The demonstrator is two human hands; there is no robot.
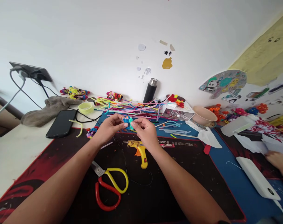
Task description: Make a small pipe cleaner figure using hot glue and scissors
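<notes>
My left hand (112, 128) and my right hand (145, 129) meet in front of me above the far part of the dark mat. Between their fingertips is a small blue and teal pipe-cleaner piece (128, 122) with a touch of orange; fingers cover part of it. Each hand pinches one side. Just below my right hand lies a yellow glue gun (139, 150), its nozzle toward the left. Scissors (111, 183) with one red and one yellow handle rest nearer to me, between my forearms.
Loose pipe cleaners (132, 107) are heaped behind my hands, near a black thermos (150, 90). A phone (61, 123) and green tape roll (85, 108) lie left. A pinkish bowl (204, 116), a white power bank (258, 177) and another person's hand (278, 161) are on the right.
</notes>
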